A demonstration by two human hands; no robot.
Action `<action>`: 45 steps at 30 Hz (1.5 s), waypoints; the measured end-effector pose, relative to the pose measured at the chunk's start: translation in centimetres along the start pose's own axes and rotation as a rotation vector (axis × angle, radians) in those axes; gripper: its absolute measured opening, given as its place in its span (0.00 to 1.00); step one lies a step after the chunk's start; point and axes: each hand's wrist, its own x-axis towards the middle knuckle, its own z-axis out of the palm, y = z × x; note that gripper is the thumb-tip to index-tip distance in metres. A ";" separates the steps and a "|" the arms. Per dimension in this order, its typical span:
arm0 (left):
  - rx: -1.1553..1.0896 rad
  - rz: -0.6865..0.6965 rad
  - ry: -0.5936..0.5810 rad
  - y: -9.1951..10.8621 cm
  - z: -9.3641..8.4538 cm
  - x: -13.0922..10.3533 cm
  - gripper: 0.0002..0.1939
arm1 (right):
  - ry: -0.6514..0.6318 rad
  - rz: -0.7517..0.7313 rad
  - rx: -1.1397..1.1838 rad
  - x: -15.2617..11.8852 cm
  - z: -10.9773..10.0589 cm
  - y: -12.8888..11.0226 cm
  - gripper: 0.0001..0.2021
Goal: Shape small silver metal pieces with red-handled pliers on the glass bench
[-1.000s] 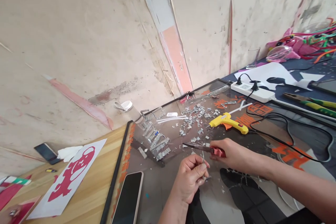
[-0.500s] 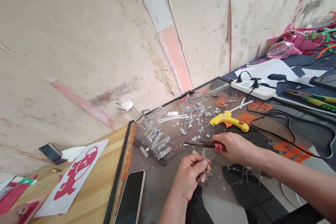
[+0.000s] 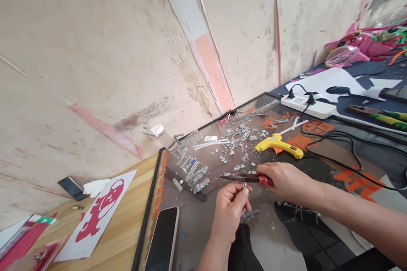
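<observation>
Thin metal wires [image 3: 245, 185] stick up from the pinched fingertips of my left hand [image 3: 231, 207], low in the centre of the head view. My right hand [image 3: 286, 181] is wrapped round the red handles of long-nose pliers [image 3: 243, 177], whose dark jaws point left just above those wires. Whether the jaws touch the wires I cannot tell. A small grey metal piece [image 3: 250, 215] lies below my left fingers. Behind the pliers are scattered small metal pieces [image 3: 243, 135], with several larger wire-and-metal pieces [image 3: 192, 169] to their left.
A yellow glue gun [image 3: 280, 145] lies behind my right hand, near a white power strip [image 3: 308, 106] and black cables. A phone [image 3: 162, 239] is left of my left arm. At the back left stands a bottle [image 3: 165, 139]. Another person's hand [image 3: 30, 259] rests at the lower left.
The pliers' jaws have come closer to my left fingertips, and less wire shows between them. The whole view has shifted slightly, moving the table items a little to the right.
</observation>
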 end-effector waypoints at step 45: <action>-0.325 0.084 0.249 0.0 -2.1 0.8 0.09 | -0.034 0.223 -0.385 0.2 -1.5 6.2 0.06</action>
